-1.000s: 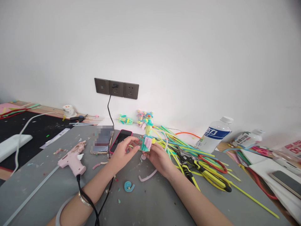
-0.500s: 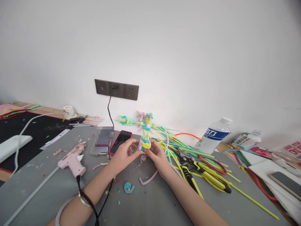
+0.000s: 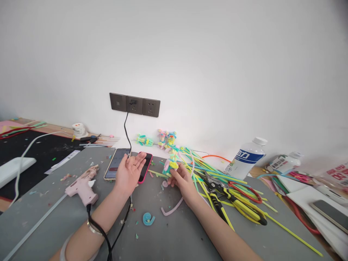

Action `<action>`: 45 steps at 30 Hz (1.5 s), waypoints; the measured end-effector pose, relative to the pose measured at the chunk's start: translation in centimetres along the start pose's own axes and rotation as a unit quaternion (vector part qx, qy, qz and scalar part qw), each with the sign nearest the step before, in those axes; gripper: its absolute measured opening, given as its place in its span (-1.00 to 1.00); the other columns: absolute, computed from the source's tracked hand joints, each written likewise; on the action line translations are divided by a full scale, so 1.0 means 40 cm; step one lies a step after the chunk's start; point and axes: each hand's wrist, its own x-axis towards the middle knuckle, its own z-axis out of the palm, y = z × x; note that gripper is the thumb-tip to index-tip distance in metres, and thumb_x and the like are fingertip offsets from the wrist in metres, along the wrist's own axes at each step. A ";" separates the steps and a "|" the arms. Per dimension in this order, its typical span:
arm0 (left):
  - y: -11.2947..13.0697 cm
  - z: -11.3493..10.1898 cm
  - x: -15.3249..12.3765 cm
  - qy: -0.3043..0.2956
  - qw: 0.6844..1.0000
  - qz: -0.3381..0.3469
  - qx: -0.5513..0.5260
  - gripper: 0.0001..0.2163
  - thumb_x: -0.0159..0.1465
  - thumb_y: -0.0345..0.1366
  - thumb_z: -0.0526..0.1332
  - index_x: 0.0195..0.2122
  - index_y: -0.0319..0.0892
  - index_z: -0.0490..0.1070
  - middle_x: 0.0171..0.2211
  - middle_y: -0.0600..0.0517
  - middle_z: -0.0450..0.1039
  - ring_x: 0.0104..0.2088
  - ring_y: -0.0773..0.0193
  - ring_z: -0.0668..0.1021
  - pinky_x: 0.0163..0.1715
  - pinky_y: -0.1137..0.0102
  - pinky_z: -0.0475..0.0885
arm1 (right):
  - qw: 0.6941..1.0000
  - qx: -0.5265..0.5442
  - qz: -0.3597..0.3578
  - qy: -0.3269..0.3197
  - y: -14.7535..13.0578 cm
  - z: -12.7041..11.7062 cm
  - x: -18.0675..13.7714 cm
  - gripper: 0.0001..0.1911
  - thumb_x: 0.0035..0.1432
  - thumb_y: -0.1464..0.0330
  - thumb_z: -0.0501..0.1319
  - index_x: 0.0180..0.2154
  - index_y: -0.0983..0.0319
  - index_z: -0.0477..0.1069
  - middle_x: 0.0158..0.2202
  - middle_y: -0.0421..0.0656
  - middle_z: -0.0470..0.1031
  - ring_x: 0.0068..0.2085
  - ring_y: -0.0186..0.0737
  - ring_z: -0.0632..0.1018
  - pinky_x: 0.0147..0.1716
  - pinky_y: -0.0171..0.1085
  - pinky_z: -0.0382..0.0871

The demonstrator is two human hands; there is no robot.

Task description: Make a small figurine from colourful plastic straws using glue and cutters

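Observation:
My right hand (image 3: 182, 181) pinches the lower end of a small fuzzy pipe-cleaner figure (image 3: 173, 161) in yellow, mint and pink. My left hand (image 3: 128, 174) is turned palm up with fingers apart and holds nothing; it hovers over a phone with a lit screen (image 3: 112, 167) and a pink-edged phone (image 3: 146, 165). Beneath the right hand lies a lilac pipe cleaner (image 3: 172, 209) with a small lilac coil (image 3: 164, 184) close by. A blue coil (image 3: 148, 219) rests nearer to me. More finished-looking figures (image 3: 166, 137) stand against the wall.
A pink glue gun (image 3: 83, 188) with its black cord lies left. On the right are loose pipe cleaners (image 3: 201, 170), yellow-black pliers (image 3: 236, 199) and a tilted-looking bottle (image 3: 246, 159). A socket panel (image 3: 135, 104) is on the wall, with a cord hanging from it.
My left hand has let go of the figure and moved left, its palm turning up. The figure, now in my right hand alone, has shifted slightly right and tilted.

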 end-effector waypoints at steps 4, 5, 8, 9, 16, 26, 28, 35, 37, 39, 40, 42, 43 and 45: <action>-0.007 0.002 -0.005 -0.027 0.998 0.000 0.048 -0.45 0.46 -0.10 -0.11 -0.68 -0.15 0.24 -0.18 -0.15 0.64 0.00 0.17 0.61 0.23 0.24 0.30 | 1.000 0.014 0.003 -0.012 -0.001 -0.001 0.002 -0.51 -0.02 0.04 0.39 -0.16 0.14 0.31 -0.36 -0.27 0.38 -0.48 -0.28 0.49 -0.52 -0.30 0.33; -0.010 0.004 -0.007 -0.039 0.997 -0.010 0.067 -0.47 0.46 -0.11 -0.11 -0.63 -0.16 0.31 -0.13 -0.15 0.64 0.02 0.17 0.60 0.23 0.22 0.29 | 1.000 0.003 -0.015 -0.022 -0.002 -0.001 0.003 -0.53 -0.01 0.05 0.38 -0.16 0.14 0.32 -0.32 -0.24 0.40 -0.45 -0.27 0.49 -0.51 -0.29 0.34; -0.021 0.008 -0.011 -0.085 0.985 -0.057 0.136 -0.56 0.46 -0.13 -0.07 -0.44 -0.18 0.45 0.00 -0.14 0.59 0.07 0.14 0.57 0.23 0.20 0.30 | 0.996 -0.035 -0.067 -0.046 -0.007 -0.001 0.002 -0.62 0.08 0.07 0.35 -0.19 0.12 0.32 -0.25 -0.20 0.42 -0.43 -0.29 0.47 -0.54 -0.32 0.32; -0.027 0.007 -0.012 -0.100 0.979 -0.077 0.161 -0.59 0.45 -0.13 -0.05 -0.37 -0.18 0.49 0.02 -0.14 0.57 0.08 0.12 0.56 0.21 0.19 0.31 | 0.995 -0.043 -0.074 -0.052 -0.008 -0.001 0.001 -0.65 0.11 0.07 0.32 -0.21 0.12 0.30 -0.25 -0.20 0.42 -0.44 -0.30 0.46 -0.56 -0.33 0.31; -0.060 -0.011 -0.017 -0.230 0.931 -0.097 0.268 -0.70 0.27 -0.10 0.28 -0.12 -0.21 0.56 0.01 -0.17 0.57 0.10 0.03 0.53 0.16 0.16 0.35 | 0.990 -0.085 -0.086 -0.073 -0.001 0.010 -0.001 -0.67 0.12 0.14 0.32 -0.22 0.12 0.25 -0.19 -0.21 0.35 -0.40 -0.32 0.51 -0.49 -0.31 0.43; -0.056 -0.021 -0.001 -0.206 0.938 -0.046 0.274 -0.59 0.29 -0.01 0.22 0.00 -0.21 0.53 0.16 -0.22 0.45 0.21 -0.04 0.44 0.22 0.10 0.28 | 0.985 -0.140 -0.096 -0.044 -0.028 0.055 0.060 -0.64 -0.01 0.17 0.37 -0.20 0.18 0.39 -0.27 -0.20 0.49 -0.43 -0.27 0.50 -0.47 -0.29 0.36; -0.058 -0.025 0.003 -0.181 0.942 -0.043 0.278 -0.60 0.31 -0.03 0.21 0.06 -0.17 0.48 0.24 -0.21 0.37 0.24 -0.04 0.41 0.22 0.11 0.28 | 0.982 -0.163 -0.093 -0.027 -0.043 0.053 0.085 -0.63 -0.04 0.16 0.37 -0.22 0.19 0.43 -0.31 -0.20 0.50 -0.45 -0.25 0.50 -0.50 -0.30 0.33; -0.053 -0.028 0.016 -0.141 0.949 -0.058 0.274 -0.57 0.42 -0.03 0.01 0.12 -0.19 0.41 0.26 -0.27 0.32 0.25 0.01 0.41 0.25 0.15 0.26 | 0.971 -0.189 -0.130 0.066 -0.093 0.012 0.222 -0.62 -0.07 0.11 0.35 -0.27 0.21 0.46 -0.25 -0.13 0.54 -0.36 -0.17 0.52 -0.42 -0.26 0.33; -0.055 -0.030 0.021 -0.134 0.952 -0.049 0.272 -0.54 0.42 0.01 0.00 0.13 -0.19 0.41 0.26 -0.28 0.32 0.24 -0.01 0.41 0.25 0.13 0.26 | 0.968 -0.193 -0.133 0.090 -0.084 -0.007 0.254 -0.62 -0.05 0.08 0.33 -0.28 0.23 0.45 -0.23 -0.10 0.56 -0.32 -0.14 0.53 -0.35 -0.22 0.37; -0.056 -0.032 0.026 -0.132 0.952 -0.044 0.273 -0.53 0.40 0.03 0.01 0.12 -0.18 0.42 0.25 -0.28 0.33 0.23 -0.03 0.42 0.24 0.10 0.26 | 0.966 -0.195 -0.134 0.108 -0.066 -0.028 0.274 -0.61 -0.04 0.08 0.32 -0.26 0.23 0.46 -0.21 -0.08 0.58 -0.24 -0.07 0.55 -0.27 -0.18 0.39; -0.057 -0.033 0.027 -0.135 0.951 -0.045 0.274 -0.53 0.40 0.03 0.01 0.12 -0.18 0.42 0.25 -0.27 0.34 0.23 -0.03 0.43 0.25 0.10 0.26 | 0.965 -0.195 -0.133 0.113 -0.056 -0.040 0.281 -0.61 -0.02 0.09 0.32 -0.23 0.23 0.47 -0.19 -0.07 0.58 -0.20 -0.04 0.55 -0.23 -0.17 0.41; -0.057 -0.033 0.027 -0.140 0.949 -0.055 0.277 -0.53 0.41 0.02 -0.01 0.12 -0.18 0.43 0.25 -0.27 0.34 0.22 -0.02 0.44 0.25 0.10 0.26 | 0.965 -0.198 -0.125 0.120 -0.038 -0.067 0.292 -0.62 0.04 0.12 0.31 -0.18 0.24 0.47 -0.15 -0.07 0.59 -0.12 -0.01 0.56 -0.16 -0.14 0.43; -0.056 -0.032 0.026 -0.142 0.948 -0.060 0.278 -0.54 0.42 0.01 -0.02 0.11 -0.18 0.43 0.25 -0.26 0.34 0.21 -0.01 0.45 0.25 0.10 0.26 | 0.965 -0.201 -0.118 0.123 -0.030 -0.083 0.295 -0.63 0.08 0.14 0.30 -0.16 0.24 0.48 -0.13 -0.07 0.59 -0.09 -0.01 0.56 -0.13 -0.13 0.44; -0.054 -0.029 0.023 -0.139 0.947 -0.072 0.280 -0.55 0.44 -0.02 -0.05 0.11 -0.20 0.42 0.25 -0.27 0.34 0.20 0.01 0.46 0.24 0.12 0.26 | 0.962 -0.215 -0.097 0.134 -0.019 -0.117 0.303 -0.67 0.19 0.19 0.28 -0.10 0.27 0.47 -0.08 -0.06 0.56 -0.07 -0.04 0.56 -0.09 -0.10 0.46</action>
